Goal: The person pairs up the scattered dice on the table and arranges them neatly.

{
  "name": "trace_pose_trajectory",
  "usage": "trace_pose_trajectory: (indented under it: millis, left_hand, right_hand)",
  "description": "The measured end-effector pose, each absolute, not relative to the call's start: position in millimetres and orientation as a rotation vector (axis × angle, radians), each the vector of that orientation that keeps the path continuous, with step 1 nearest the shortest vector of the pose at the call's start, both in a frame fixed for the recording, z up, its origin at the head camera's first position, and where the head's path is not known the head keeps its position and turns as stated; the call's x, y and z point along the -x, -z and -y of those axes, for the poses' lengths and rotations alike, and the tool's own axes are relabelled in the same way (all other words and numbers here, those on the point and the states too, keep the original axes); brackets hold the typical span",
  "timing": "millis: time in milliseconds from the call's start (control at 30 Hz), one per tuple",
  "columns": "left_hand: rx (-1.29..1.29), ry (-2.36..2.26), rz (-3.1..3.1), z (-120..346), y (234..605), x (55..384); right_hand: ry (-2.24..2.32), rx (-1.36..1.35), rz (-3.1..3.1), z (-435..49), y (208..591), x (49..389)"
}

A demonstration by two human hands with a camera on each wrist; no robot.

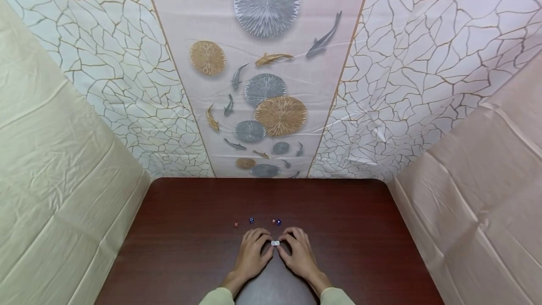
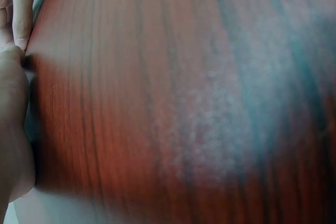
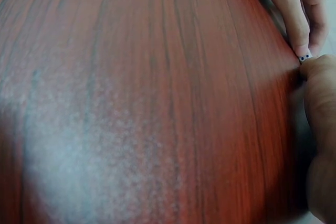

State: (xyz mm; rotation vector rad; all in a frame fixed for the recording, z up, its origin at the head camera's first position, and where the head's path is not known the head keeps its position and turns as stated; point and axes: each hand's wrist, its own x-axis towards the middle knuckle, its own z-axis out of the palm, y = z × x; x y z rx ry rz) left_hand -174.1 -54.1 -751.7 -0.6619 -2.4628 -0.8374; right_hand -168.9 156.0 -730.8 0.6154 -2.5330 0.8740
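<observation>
Two small white dice stand side by side between my hands, low in the head view. At their left end, my left hand pinches with thumb and index finger. From the other side my right hand pinches their right end the same way. A white die with dark pips shows between the fingertips in the right wrist view. The left wrist view catches both hands at its left edge, and the dice are hidden there.
Beyond the hands on the dark red-brown table lie a red die and a blue die. Right of them, another red die sits next to a second blue die. Cloth walls surround the table's back and sides.
</observation>
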Motion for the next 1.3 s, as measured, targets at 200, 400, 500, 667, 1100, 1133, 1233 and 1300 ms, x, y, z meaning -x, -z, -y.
trace_pose_trajectory:
  millis: [200, 400, 500, 667, 1100, 1133, 1233, 1300]
  left_hand:
    - [0.655, 0.838, 2.491, 53.8, 751.9, 174.0]
    - [0.649, 0.829, 2.509, 52.6, 750.9, 173.4]
    - [0.642, 0.84, 2.529, 52.4, 749.9, 172.9]
    - [0.638, 0.83, 2.518, 52.1, 748.9, 172.3]
    - [0.628, 0.82, 2.502, 53.4, 750.6, 172.7]
    - [0.629, 0.823, 2.507, 53.7, 750.7, 172.6]
    - [0.629, 0.827, 2.514, 54.2, 750.6, 172.4]
    - [0.632, 0.831, 2.513, 54.4, 750.9, 172.7]
  right_hand:
    - [-0.895, -0.615, 2.519, -156.0, 730.7, 169.1]
    - [-0.937, -0.579, 2.534, -156.7, 730.6, 168.2]
    - [-1.006, -0.539, 2.573, -157.0, 728.4, 167.9]
    - [-1.126, -0.466, 2.568, -157.2, 722.1, 170.9]
    - [-1.021, -0.382, 2.518, -160.5, 718.7, 198.6]
    - [-1.014, -0.376, 2.528, -160.2, 718.7, 200.2]
    - [-1.018, -0.353, 2.57, -158.3, 718.6, 204.1]
    - [-1.028, -0.335, 2.599, -156.5, 718.1, 206.3]
